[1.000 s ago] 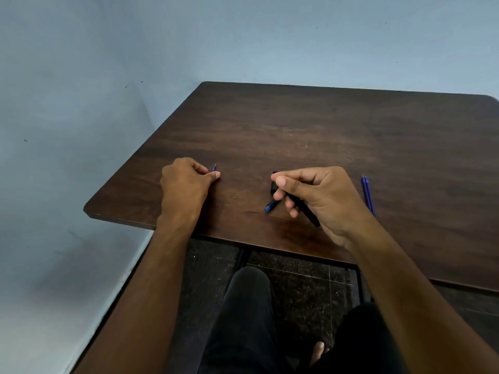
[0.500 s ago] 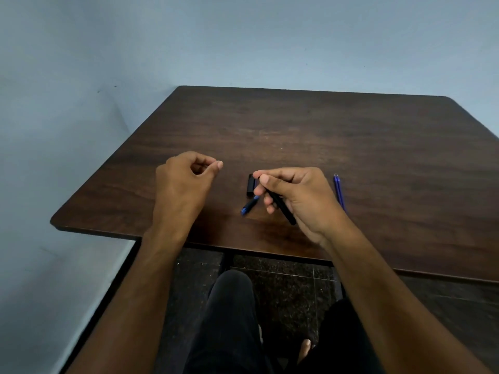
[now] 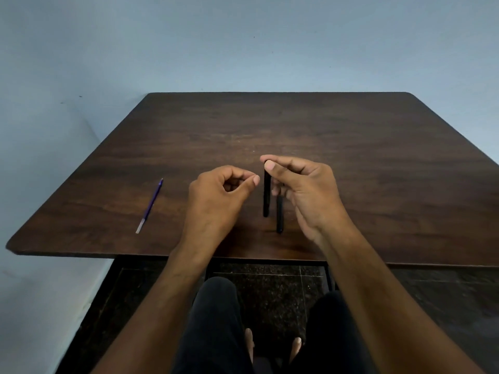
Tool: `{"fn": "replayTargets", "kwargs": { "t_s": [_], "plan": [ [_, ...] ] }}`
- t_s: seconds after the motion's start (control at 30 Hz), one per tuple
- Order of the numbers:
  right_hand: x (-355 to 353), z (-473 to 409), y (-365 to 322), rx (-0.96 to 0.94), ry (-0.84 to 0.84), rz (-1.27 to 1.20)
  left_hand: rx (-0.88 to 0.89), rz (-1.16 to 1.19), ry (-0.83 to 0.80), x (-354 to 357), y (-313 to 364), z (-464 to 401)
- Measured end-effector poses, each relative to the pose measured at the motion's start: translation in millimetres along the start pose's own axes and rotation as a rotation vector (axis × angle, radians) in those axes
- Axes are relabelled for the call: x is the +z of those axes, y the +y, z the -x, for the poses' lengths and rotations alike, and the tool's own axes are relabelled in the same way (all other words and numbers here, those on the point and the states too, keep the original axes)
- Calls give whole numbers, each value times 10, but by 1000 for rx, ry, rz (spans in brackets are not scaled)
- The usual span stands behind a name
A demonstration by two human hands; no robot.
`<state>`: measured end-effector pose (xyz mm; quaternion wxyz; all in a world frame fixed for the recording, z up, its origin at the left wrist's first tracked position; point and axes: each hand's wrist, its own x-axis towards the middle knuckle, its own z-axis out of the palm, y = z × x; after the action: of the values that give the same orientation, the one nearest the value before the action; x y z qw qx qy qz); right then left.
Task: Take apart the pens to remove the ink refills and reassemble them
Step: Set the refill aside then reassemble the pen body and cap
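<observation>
Far to my left on the dark wooden table lies a blue ink refill, slanted, its pale end toward the near edge and its tip pointing away from me; nothing touches it. My left hand floats above the middle of the table with the wrist low and the knuckles raised, the fingers curled in and the thumb tip meeting the forefinger in a small pinch; whether anything sits inside that pinch I cannot tell. Just beside it, close but not touching, my right hand is lifted a little higher, palm turned leftward, thumb and forefinger pressed on the top end of a black pen barrel, which hangs nearly upright from the pinch, its lower end pointing toward the near side of the table. A second black pen piece shows just right of it, its upper part hidden behind my other fingers, so I cannot tell how it is held. Both forearms reach in from the bottom, over my dark trousers and the speckled floor below.
</observation>
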<state>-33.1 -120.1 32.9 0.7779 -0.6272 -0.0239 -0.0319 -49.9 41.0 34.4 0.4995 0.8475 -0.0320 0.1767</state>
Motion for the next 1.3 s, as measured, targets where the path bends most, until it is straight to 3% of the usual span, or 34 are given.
{"fn": "replayTargets", "kwargs": {
  "t_s": [0.37,0.57,0.73,1.07,1.3],
  "plan": [
    [-305,28,-108,17,52,24,49,33,-31,269,200,44],
    [-700,-55,-162,-15,274,501,55,-20,-35,311,235,67],
    [-779,-86,-132,110,274,886,45,-25,-56,365,232,92],
    [-608,-291,19,231,313,1064,38,-72,-84,422,215,106],
    [-584,-361,-25,329,248,1138,22,-58,-82,399,192,97]
  ]
}}
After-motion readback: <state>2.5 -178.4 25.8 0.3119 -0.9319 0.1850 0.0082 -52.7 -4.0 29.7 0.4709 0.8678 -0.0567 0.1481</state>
